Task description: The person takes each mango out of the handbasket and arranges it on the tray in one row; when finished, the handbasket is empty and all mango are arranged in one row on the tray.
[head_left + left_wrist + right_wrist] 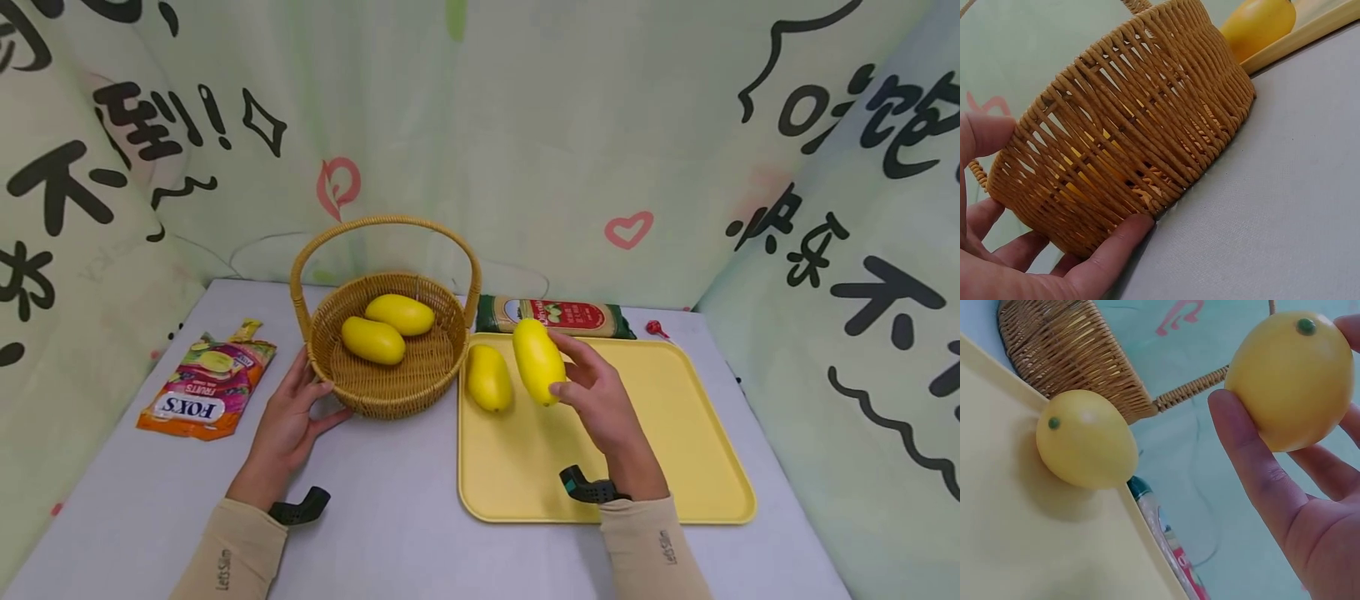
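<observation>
In the head view, my right hand (pixel 596 396) holds a yellow mango (pixel 538 362) above the tray, thumb on one side and fingers on the other. A green stem nub shows on this mango (pixel 1294 381) in the right wrist view. Another mango (pixel 489 379) lies on the tray's left edge. Two mangoes, one in front (pixel 372 341) and one behind (pixel 401 314), rest inside a wicker basket (pixel 397 404) with a tall arched handle. My left hand (pixel 288 417) grips the basket's left side, its thumb low by the base and a fingertip at the rim.
Beneath my right hand is a yellow tray (pixel 675 433) on the white table. A noodle-like packet (pixel 555 315) lies behind it, with a small red lollipop (pixel 656 328) to the right. Left of the basket lies a Fox's candy bag (pixel 210 383). Printed curtains enclose the table.
</observation>
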`<state>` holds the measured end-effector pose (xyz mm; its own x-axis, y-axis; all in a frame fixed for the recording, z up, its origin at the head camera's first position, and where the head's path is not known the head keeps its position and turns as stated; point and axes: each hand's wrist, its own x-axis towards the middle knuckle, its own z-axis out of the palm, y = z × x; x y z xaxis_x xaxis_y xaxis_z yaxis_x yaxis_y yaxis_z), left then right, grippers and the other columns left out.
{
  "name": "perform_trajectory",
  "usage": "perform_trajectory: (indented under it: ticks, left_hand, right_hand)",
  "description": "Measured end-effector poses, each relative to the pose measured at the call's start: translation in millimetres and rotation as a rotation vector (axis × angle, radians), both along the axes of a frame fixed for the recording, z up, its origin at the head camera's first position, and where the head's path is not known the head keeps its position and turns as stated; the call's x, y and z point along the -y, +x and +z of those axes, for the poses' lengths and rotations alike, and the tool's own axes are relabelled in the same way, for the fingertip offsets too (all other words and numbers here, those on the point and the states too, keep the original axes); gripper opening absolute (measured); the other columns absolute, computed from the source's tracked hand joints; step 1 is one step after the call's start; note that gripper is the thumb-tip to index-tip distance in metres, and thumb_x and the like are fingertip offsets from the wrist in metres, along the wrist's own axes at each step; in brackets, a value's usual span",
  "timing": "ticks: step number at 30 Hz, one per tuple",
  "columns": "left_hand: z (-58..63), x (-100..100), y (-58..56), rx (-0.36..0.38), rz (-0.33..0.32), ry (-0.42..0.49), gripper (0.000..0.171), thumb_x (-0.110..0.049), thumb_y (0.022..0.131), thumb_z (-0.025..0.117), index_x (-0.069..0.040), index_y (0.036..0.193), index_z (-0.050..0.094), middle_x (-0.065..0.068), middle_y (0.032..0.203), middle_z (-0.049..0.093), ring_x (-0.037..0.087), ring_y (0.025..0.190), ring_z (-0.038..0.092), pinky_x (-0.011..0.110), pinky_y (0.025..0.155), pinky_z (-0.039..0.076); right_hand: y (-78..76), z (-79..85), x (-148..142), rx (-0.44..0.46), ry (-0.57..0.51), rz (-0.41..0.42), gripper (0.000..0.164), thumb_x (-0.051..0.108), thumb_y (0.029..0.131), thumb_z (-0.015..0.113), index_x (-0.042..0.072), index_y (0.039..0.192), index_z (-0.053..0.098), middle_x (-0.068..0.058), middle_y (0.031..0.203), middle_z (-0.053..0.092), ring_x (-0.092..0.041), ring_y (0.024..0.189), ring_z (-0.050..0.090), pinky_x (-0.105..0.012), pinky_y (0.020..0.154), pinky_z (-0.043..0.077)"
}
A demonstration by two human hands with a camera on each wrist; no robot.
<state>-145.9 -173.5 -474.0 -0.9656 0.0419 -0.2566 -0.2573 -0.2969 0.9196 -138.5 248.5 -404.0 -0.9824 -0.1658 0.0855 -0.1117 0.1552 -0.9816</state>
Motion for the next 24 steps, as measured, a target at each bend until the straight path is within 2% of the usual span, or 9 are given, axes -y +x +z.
perform_trajectory:
  ticks: [8,17,21,24]
  left_hand:
    - [2.7,-0.3,0.3,0.013,-0.009,0.001,0.076,-0.011,0.112,0.045,-0.056,0.164,0.013,-0.010,0.180,0.003,0.031,0.164,0.023,0.065,0.110,0.047]
    - [1.0,0.5,0.4,-0.003,-0.019,-0.004,0.075,-0.013,0.113,0.046,-0.056,0.164,0.012,-0.011,0.180,0.002,0.031,0.164,0.022,0.064,0.109,0.049]
    - [0.1,0.7,0.5,-0.006,-0.017,-0.007,0.075,-0.014,0.113,0.046,-0.057,0.164,0.013,-0.010,0.180,0.003,0.032,0.164,0.022,0.064,0.108,0.049]
    - [-1.2,0.5,0.6,-0.020,-0.017,-0.011,0.075,-0.014,0.113,0.047,-0.056,0.164,0.013,-0.010,0.180,0.004,0.032,0.164,0.023,0.063,0.108,0.050]
  right_hand:
    - [-0.2,-0.1,-7.4,-0.004,0.044,-0.050,0.069,-0.003,0.094,0.064,0.013,0.159,0.048,-0.010,0.160,0.048,-0.020,0.119,0.064,-0.024,0.088,0.062]
    - [-7.2,-7.8,-9.1,0.013,0.114,-0.108,0.069,-0.001,0.092,0.068,0.014,0.157,0.051,-0.007,0.163,0.047,-0.035,0.124,0.058,-0.021,0.086,0.061]
    - [-8.1,-7.9,-8.1,0.001,0.178,-0.133,0.069,0.001,0.091,0.070,0.015,0.156,0.053,-0.008,0.163,0.048,-0.039,0.128,0.056,-0.020,0.085,0.060]
    - [-9.0,-8.2,-6.8,-0.008,0.253,-0.158,0.068,0.005,0.090,0.073,0.018,0.155,0.055,-0.007,0.163,0.049,-0.040,0.131,0.056,-0.025,0.086,0.060]
